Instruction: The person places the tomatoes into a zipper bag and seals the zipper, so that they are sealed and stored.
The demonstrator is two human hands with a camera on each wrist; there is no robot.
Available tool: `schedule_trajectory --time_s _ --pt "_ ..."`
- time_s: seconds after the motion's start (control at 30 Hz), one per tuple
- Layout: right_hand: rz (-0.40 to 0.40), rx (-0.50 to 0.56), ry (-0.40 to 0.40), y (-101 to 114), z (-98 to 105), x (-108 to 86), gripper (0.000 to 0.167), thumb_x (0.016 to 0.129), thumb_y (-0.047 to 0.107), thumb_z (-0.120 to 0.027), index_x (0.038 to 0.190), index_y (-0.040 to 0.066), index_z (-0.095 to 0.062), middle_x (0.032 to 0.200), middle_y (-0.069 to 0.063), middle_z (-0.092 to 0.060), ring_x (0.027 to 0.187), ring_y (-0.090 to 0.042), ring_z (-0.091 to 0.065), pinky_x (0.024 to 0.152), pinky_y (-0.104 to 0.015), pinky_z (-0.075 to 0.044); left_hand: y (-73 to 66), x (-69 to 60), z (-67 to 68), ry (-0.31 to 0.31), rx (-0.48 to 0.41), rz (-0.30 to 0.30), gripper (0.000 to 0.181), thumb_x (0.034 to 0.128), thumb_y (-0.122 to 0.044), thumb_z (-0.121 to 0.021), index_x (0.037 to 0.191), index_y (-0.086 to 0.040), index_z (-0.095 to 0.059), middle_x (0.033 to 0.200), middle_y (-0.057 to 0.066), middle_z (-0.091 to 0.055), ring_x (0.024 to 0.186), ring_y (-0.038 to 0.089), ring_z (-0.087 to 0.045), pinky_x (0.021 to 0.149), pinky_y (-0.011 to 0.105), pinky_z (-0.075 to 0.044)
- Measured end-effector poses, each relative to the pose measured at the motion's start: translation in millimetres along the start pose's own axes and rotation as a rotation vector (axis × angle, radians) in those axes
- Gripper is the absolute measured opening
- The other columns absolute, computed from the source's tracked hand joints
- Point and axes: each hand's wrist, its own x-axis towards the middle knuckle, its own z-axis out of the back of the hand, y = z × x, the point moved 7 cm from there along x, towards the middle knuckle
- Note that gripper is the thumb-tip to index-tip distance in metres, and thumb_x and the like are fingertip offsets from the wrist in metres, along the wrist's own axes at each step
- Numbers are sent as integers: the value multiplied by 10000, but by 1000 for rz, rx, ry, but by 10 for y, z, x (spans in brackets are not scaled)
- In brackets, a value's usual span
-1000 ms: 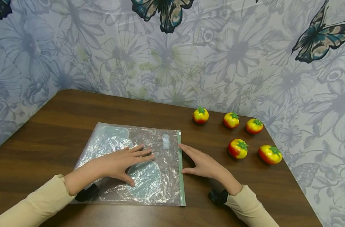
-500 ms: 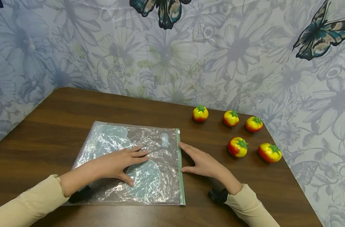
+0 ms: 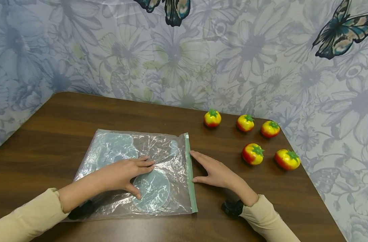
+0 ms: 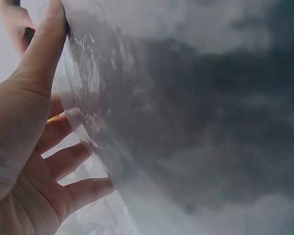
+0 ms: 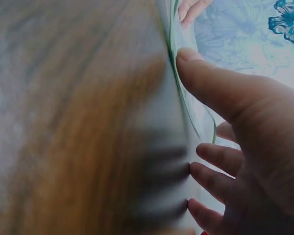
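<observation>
Nearest you are your cream sleeves, the left sleeve and the right sleeve both coming in from the bottom edge. A small black device sits under your right wrist, and another dark shape shows under your left.

Your left hand rests on the film of a large, clear, crinkled plastic bag, thumb set wide from the fingers and gripping nothing. Your right hand is just beyond the bag's right side, thumb and index finger spread wide, both tips at its pale green sealing strip; it does not pinch the strip.

The bag lies on the dark brown wood-grain table, strip to the right, with a pale blue round patch just beside your left thumb and a small white slider at the strip's far end. The film is puckered near that corner.

Farther off to the right, two glossy red-and-yellow tomatoes with green leafy tops stand apart: the nearer left one and the nearer right one. Behind them are three similar tomatoes, left, middle and right.

Past the table hangs a grey-white floral backdrop printed with teal-and-black butterflies.
</observation>
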Motion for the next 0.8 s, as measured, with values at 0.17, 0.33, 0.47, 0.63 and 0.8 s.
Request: schedule_trajectory --time_s 0.17,0.33,0.47,0.63,0.8 --pt "-12 -8 9 0 -1 14 875 837 520 -627 1502 137 -204 1515 -17 -232 1344 -176 -261 1039 -405 -284 1 -22 0 -10 -1 1 961 656 -641 -636 1343 13 -481 1423 166 -377 1279 408 -328 925 537 -380" --pt "-12 -19 23 -4 -13 24 831 849 499 -629 1490 128 -252 1532 -27 -185 1348 -197 -250 1030 -429 -295 3 -26 -10 -10 5 1 970 658 -662 -609 1348 5 -476 1429 160 -369 1282 402 -327 933 532 -373" --pt "9 -25 33 -7 -25 33 777 857 469 -635 1462 96 -323 1531 -14 -188 1357 -184 -227 1043 -418 -275 5 -28 -20 -14 -2 -2 975 655 -666 -600 1349 6 -473 1431 162 -362 1283 403 -324 940 538 -361" --pt "9 -32 34 -21 -31 41 731 854 461 -643 1430 88 -390 1518 -10 -227 1371 -179 -191 1060 -417 -238 6 -36 -17 -19 -7 -4 979 657 -671 -591 1349 10 -469 1435 162 -355 1286 406 -317 947 541 -351" --pt "6 -51 49 -21 -12 72 702 855 467 -638 1404 82 -430 1483 -32 -312 1366 -197 -217 1058 -430 -240 11 -38 -13 -18 -9 1 974 663 -676 -585 1345 9 -475 1440 156 -349 1287 406 -314 953 542 -343"
